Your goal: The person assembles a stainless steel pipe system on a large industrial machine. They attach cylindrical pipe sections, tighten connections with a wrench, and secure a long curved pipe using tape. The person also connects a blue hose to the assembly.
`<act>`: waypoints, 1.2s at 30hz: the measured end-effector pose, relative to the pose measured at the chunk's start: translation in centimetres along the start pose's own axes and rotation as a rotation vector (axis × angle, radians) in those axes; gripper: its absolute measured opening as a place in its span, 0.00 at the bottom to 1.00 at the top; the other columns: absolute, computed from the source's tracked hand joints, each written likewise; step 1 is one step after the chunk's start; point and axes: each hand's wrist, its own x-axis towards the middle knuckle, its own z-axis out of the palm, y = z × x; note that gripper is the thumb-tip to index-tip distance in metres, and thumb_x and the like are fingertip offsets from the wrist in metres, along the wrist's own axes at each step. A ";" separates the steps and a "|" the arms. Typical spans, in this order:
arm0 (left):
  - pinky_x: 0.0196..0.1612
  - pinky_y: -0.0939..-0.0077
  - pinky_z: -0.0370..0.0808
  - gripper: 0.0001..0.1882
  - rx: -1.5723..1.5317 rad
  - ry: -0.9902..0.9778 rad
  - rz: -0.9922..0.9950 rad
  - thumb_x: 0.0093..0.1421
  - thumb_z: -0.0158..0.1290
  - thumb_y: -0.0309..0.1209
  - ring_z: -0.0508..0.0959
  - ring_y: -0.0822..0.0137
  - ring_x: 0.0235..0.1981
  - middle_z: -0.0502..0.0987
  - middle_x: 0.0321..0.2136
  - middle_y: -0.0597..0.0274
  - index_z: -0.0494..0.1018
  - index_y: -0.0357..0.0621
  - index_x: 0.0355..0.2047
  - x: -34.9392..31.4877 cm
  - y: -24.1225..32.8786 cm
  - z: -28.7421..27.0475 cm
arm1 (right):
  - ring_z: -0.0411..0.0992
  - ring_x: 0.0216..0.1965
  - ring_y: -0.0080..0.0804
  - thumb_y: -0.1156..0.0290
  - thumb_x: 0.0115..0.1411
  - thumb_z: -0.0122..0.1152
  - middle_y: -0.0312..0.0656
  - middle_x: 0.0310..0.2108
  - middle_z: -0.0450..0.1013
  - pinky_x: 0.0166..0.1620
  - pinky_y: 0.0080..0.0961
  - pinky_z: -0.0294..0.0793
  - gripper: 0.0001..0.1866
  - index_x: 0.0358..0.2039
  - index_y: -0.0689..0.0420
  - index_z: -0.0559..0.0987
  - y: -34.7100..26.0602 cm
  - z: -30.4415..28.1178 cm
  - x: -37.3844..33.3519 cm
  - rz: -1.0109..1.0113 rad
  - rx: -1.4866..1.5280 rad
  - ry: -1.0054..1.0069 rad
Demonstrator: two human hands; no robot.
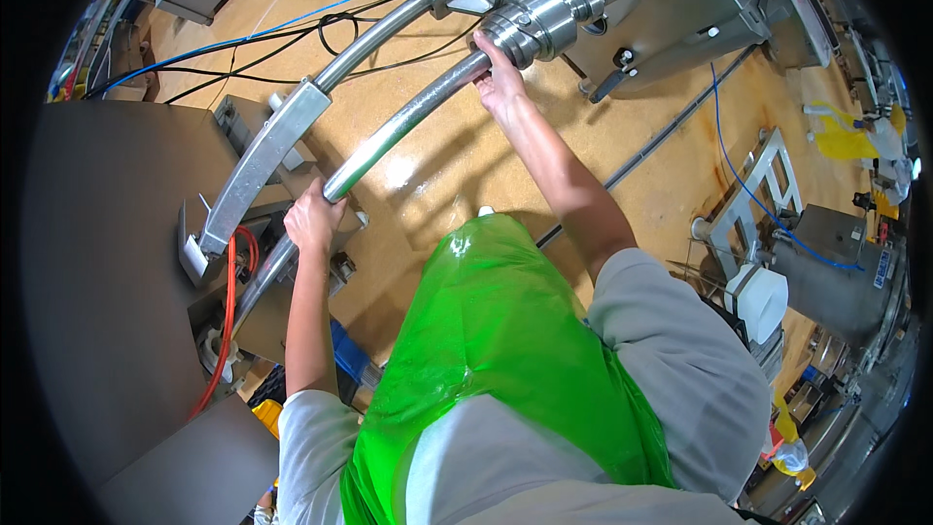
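A long, shiny metal tube (398,126) slants across the view from the lower left up to a round steel coupling (533,27). My left hand (313,218) is wrapped round its lower part. At the upper end my right hand (500,80) grips the tube just below the coupling, the thumb against the coupling's edge and some fingers hidden behind the tube. Beyond the tube runs a curved metal arm (374,49) with a thick squared section (264,165). A green apron (486,331) covers my front.
A large grey machine housing (121,262) stands at the left, with an orange hose (230,321) beside it. Black cables (282,44) and a blue hose (243,36) cross the tan floor (428,204). Steel machinery (680,29) fills the upper right; a white container (758,301) stands at the right.
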 end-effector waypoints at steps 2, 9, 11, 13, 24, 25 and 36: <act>0.34 0.56 0.77 0.22 -0.001 -0.006 -0.006 0.49 0.62 0.51 0.82 0.50 0.32 0.81 0.30 0.53 0.75 0.52 0.37 0.1 0.0 -0.1 | 0.70 0.48 0.28 0.56 0.46 0.78 0.36 0.43 0.73 0.55 0.28 0.70 0.31 0.47 0.55 0.75 1.5 -2.1 0.8 -0.108 0.053 -0.152; 0.35 0.56 0.78 0.24 0.030 -0.044 -0.011 0.49 0.61 0.53 0.82 0.50 0.33 0.82 0.31 0.53 0.75 0.52 0.40 0.5 -0.2 -0.1 | 0.65 0.58 0.36 0.43 0.43 0.74 0.40 0.49 0.69 0.65 0.36 0.63 0.46 0.56 0.59 0.67 1.9 -4.8 0.9 0.143 0.193 -0.449; 0.35 0.58 0.78 0.28 0.066 -0.035 0.013 0.48 0.62 0.52 0.82 0.52 0.34 0.82 0.33 0.54 0.74 0.53 0.46 0.7 -0.3 0.2 | 0.69 0.47 0.29 0.54 0.53 0.72 0.35 0.45 0.71 0.52 0.35 0.72 0.27 0.49 0.52 0.74 1.0 -4.8 2.6 0.217 0.265 -0.203; 0.35 0.59 0.78 0.30 0.041 0.014 0.025 0.47 0.64 0.51 0.82 0.53 0.33 0.82 0.34 0.55 0.74 0.52 0.49 0.0 -1.8 1.5 | 0.68 0.44 0.26 0.58 0.53 0.72 0.35 0.44 0.71 0.48 0.30 0.72 0.24 0.48 0.53 0.75 1.2 -1.2 0.0 -0.030 0.108 -0.171; 0.31 0.54 0.76 0.23 0.017 0.135 0.073 0.46 0.65 0.50 0.81 0.47 0.28 0.80 0.25 0.51 0.73 0.48 0.33 -0.3 0.4 0.0 | 0.69 0.54 0.34 0.46 0.51 0.70 0.43 0.50 0.72 0.62 0.31 0.65 0.40 0.55 0.59 0.68 2.7 -5.3 2.6 -0.100 0.192 -0.450; 0.31 0.53 0.76 0.23 0.019 0.116 0.069 0.46 0.64 0.50 0.80 0.47 0.27 0.80 0.24 0.51 0.73 0.48 0.33 0.0 0.8 0.0 | 0.68 0.54 0.33 0.43 0.51 0.69 0.42 0.50 0.72 0.62 0.33 0.64 0.39 0.54 0.57 0.69 1.7 -5.9 2.3 -0.058 0.134 -0.525; 0.37 0.54 0.76 0.25 0.009 0.179 0.031 0.42 0.64 0.43 0.80 0.46 0.32 0.80 0.28 0.47 0.78 0.46 0.41 0.4 -0.1 1.0 | 0.74 0.34 0.24 0.62 0.55 0.67 0.36 0.39 0.77 0.41 0.25 0.75 0.25 0.51 0.58 0.73 -40.0 -17.7 -0.4 -0.589 -1.014 0.047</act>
